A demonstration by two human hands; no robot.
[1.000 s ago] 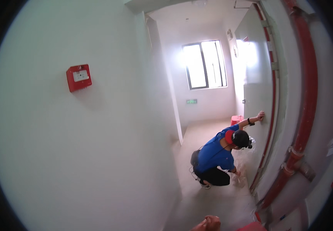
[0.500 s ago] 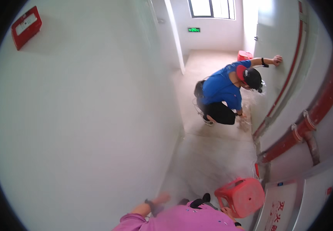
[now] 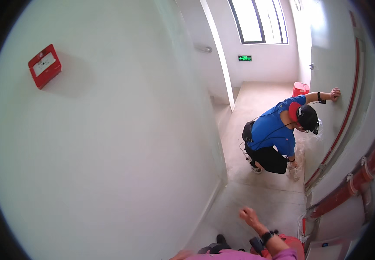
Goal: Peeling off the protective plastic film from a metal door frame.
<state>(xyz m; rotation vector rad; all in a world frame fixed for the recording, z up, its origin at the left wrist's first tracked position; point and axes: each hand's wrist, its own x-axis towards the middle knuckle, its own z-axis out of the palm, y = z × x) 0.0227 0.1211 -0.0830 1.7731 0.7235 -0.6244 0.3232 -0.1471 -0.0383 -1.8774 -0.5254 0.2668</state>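
Note:
My right hand (image 3: 249,215) is raised over the grey floor with its fingers curled in, and nothing shows in it. A black band circles that wrist below the pink sleeve. Beneath the right forearm is a red plastic stool (image 3: 295,243), partly covered by the arm. A small black object (image 3: 256,245) shows beside the stool; its kind is unclear. At the lower edge my left hand (image 3: 182,255) is blurred and mostly cut off, so its fingers cannot be made out.
A person (image 3: 274,134) in a blue shirt and cap crouches ahead, one hand on the door (image 3: 332,65), the other low by clear plastic sheeting (image 3: 299,167). Red pipes (image 3: 339,195) run along the right wall. A red box-like object (image 3: 300,88) stands farther back. A white wall fills the left.
My right hand has left the red stool and risen forward. My left hand has dropped toward the lower edge. The view has shifted, leaving less of the stool and white cabinet showing.

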